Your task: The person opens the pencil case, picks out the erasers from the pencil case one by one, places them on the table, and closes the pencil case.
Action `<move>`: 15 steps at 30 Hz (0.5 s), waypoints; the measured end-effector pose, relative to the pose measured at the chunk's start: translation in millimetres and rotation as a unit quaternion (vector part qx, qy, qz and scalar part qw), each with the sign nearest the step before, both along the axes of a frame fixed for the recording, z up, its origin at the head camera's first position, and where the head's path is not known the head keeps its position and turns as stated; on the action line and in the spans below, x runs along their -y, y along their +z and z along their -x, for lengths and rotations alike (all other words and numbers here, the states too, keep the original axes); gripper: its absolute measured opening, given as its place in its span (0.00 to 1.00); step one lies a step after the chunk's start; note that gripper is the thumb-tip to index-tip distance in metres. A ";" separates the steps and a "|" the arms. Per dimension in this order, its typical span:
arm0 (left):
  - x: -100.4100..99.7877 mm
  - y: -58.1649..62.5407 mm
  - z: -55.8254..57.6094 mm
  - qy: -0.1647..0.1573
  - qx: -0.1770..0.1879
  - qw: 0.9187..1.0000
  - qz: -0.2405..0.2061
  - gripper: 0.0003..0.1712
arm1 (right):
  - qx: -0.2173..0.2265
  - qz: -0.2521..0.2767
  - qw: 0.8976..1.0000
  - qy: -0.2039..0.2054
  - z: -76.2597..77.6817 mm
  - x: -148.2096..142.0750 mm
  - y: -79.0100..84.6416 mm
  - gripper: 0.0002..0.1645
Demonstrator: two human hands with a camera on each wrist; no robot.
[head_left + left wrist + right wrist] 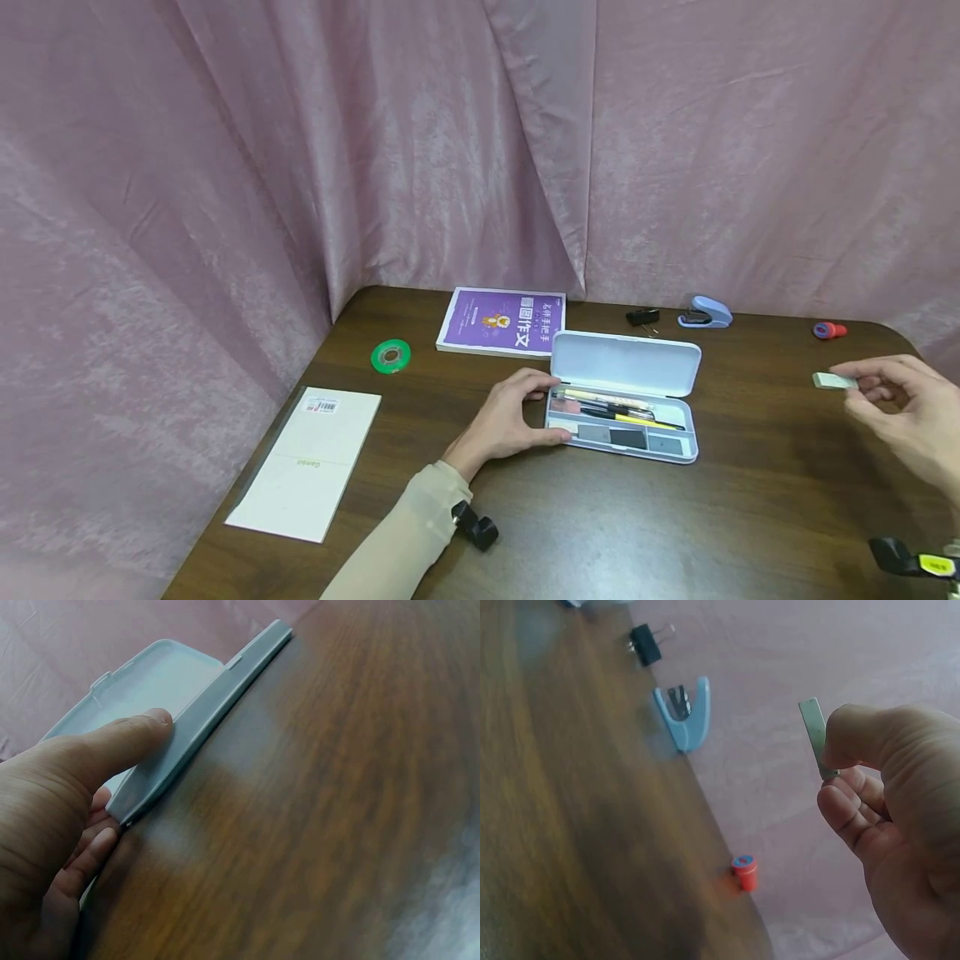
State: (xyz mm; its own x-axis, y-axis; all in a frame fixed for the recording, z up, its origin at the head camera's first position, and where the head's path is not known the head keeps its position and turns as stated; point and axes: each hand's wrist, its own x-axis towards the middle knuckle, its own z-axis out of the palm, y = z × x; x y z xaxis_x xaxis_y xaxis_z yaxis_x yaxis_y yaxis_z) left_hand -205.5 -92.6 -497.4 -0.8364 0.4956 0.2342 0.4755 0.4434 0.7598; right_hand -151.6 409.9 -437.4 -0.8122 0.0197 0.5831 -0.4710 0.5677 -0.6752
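Note:
An open light-blue pencil case lies on the table with its lid raised at the back. Pens and several small blocks fill its compartments. My left hand grips the case's left end, the thumb on the front wall and the fingers round the back corner. In the left wrist view the thumb presses the case's side wall. Off to the right, my right hand pinches a small pale-green block, apparently an eraser, above the table. The right wrist view shows the eraser sticking out past the thumb.
Behind the case lie a purple book, a black binder clip and a blue stapler. A small red stamp is near the back right edge. At left are a green tape roll and a white pad.

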 end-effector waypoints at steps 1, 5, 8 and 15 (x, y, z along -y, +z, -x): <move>0.2 0.0 -0.1 -0.001 -0.001 1.000 0.000 0.44 | -0.001 0.004 1.000 -0.001 0.6 -1.4 -1.8 0.32; 0.8 0.1 -0.3 -0.001 -0.004 1.000 0.000 0.44 | 0.005 0.008 1.000 -0.007 2.9 -6.7 -7.7 0.31; 0.8 0.4 -0.6 0.001 -0.002 1.000 0.000 0.44 | 0.016 -0.007 1.000 -0.020 2.6 -13.2 -13.6 0.33; -0.1 -0.4 0.2 0.002 0.003 1.000 0.001 0.45 | 0.052 -0.062 0.996 -0.043 -1.1 -31.0 -30.7 0.28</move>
